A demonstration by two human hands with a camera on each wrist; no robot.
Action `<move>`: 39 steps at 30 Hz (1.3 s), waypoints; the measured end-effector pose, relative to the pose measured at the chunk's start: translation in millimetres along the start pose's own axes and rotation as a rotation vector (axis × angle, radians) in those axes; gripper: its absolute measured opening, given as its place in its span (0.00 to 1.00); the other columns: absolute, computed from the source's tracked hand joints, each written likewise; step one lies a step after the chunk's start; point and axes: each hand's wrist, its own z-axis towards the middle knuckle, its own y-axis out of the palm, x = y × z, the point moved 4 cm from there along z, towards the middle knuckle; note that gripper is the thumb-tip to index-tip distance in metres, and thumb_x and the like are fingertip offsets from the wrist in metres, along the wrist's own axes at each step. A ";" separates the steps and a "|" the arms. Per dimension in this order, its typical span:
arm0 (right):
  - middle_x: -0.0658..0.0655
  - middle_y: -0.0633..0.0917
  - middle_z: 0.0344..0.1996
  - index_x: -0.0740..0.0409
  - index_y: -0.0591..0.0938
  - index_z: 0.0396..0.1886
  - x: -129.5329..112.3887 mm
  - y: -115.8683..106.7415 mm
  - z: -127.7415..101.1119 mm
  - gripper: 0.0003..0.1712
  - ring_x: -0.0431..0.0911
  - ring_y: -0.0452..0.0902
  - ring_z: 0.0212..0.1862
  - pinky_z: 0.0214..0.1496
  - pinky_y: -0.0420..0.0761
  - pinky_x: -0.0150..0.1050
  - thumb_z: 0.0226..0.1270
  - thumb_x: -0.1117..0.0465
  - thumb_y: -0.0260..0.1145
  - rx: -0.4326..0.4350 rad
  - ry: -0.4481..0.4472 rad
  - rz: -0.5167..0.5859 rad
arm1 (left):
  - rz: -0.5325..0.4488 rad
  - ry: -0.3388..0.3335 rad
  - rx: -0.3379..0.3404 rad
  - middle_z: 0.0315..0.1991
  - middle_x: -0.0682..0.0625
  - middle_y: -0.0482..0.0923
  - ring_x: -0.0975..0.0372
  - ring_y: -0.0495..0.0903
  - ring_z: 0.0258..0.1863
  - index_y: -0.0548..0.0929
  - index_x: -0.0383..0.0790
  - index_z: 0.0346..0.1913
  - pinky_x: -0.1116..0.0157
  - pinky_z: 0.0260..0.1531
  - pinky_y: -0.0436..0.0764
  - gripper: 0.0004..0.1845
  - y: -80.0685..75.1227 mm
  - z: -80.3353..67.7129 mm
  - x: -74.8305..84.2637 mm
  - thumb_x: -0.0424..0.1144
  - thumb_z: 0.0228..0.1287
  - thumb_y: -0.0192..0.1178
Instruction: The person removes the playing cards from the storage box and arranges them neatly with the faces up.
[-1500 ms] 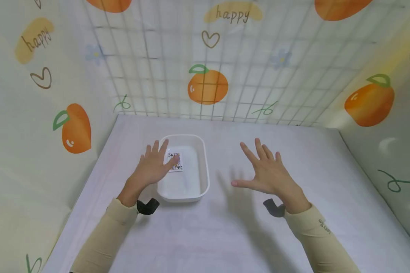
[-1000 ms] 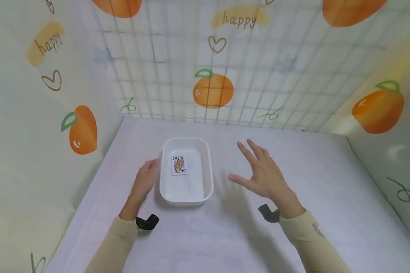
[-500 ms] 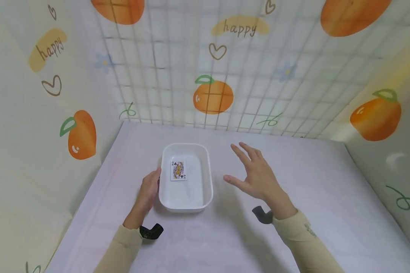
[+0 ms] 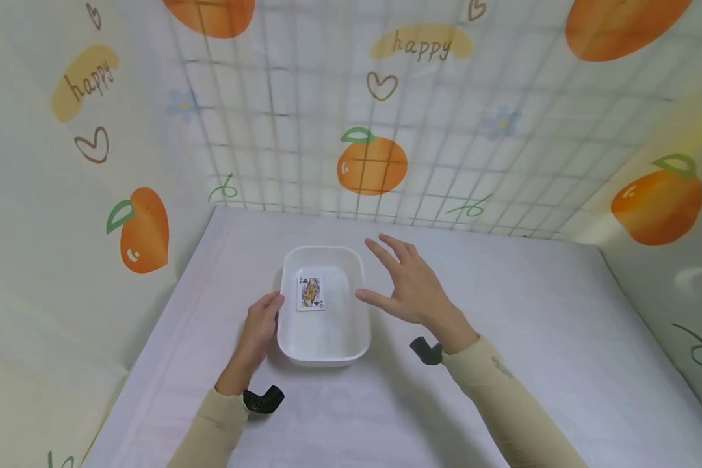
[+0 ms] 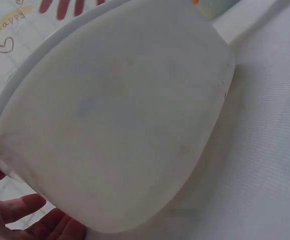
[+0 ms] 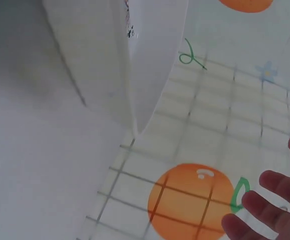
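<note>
A white plastic tray point(image 4: 327, 341) with rounded corners stands left of the middle of the table. Inside it a playing card point(image 4: 311, 293), a clubs face card, lies face up. My left hand point(image 4: 260, 325) grips the tray's left side, thumb at the rim; in the left wrist view its curled fingers point(image 5: 19, 207) meet the edge of the tray wall point(image 5: 114, 125). Over the tray's right rim hovers my right hand point(image 4: 412, 286), fingers spread and holding nothing. The right wrist view shows those fingers point(image 6: 280, 187) apart from the tray point(image 6: 92, 60).
A white cloth covers the table point(image 4: 538, 351). Behind it rises a gridded back curtain point(image 4: 304, 156) printed with oranges, and patterned sheets close off the left and right sides. A black wrist piece point(image 4: 263, 400) juts from the left cuff, a similar dark one point(image 4: 427, 351) from the right.
My left hand came down from above the tray to its left side and took hold there, uncovering the card. My right hand moved left to the tray's right rim.
</note>
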 end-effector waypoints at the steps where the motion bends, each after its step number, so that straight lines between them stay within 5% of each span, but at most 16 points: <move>1: 0.64 0.65 0.71 0.52 0.64 0.75 -2.0 2.1 4.5 0.51 0.62 0.64 0.65 0.53 0.75 0.62 0.57 0.33 0.65 -0.010 -0.006 0.001 | -0.003 0.001 -0.001 0.66 0.37 0.70 0.48 0.69 0.66 0.68 0.30 0.69 0.52 0.65 0.68 0.26 0.0 0.6 -0.4 0.45 0.78 0.46; 10: 0.63 0.68 0.69 0.50 0.69 0.73 -21.3 29.4 40.7 0.50 0.60 0.65 0.65 0.56 0.75 0.60 0.56 0.29 0.65 -0.112 -0.072 -0.009 | -0.041 0.022 0.001 0.63 0.35 0.73 0.46 0.72 0.63 0.70 0.28 0.67 0.51 0.63 0.71 0.25 -1.0 3.6 -2.4 0.43 0.77 0.48; 21: 0.61 0.73 0.63 0.50 0.70 0.72 -33.1 71.7 65.7 0.53 0.56 0.69 0.60 0.54 0.77 0.54 0.52 0.23 0.63 -0.375 -0.091 -0.137 | -0.047 0.037 0.011 0.63 0.33 0.72 0.45 0.72 0.63 0.71 0.28 0.66 0.51 0.63 0.70 0.24 -2.7 4.0 -1.4 0.41 0.76 0.50; 31: 0.60 0.77 0.58 0.50 0.72 0.71 -38.2 93.5 79.5 0.55 0.58 0.71 0.60 0.60 0.73 0.55 0.48 0.22 0.65 -0.417 -0.099 -0.186 | -0.029 0.046 0.004 0.64 0.34 0.72 0.45 0.72 0.63 0.71 0.29 0.67 0.51 0.63 0.71 0.24 -5.7 3.9 -0.1 0.42 0.77 0.50; 39: 0.59 0.76 0.57 0.48 0.69 0.73 -42.4 108.5 83.5 0.58 0.55 0.71 0.56 0.50 0.76 0.50 0.46 0.22 0.67 -0.495 -0.088 -0.231 | -0.035 0.043 -0.025 0.64 0.34 0.72 0.45 0.72 0.63 0.70 0.28 0.67 0.50 0.63 0.71 0.24 -5.5 4.0 -1.5 0.42 0.78 0.49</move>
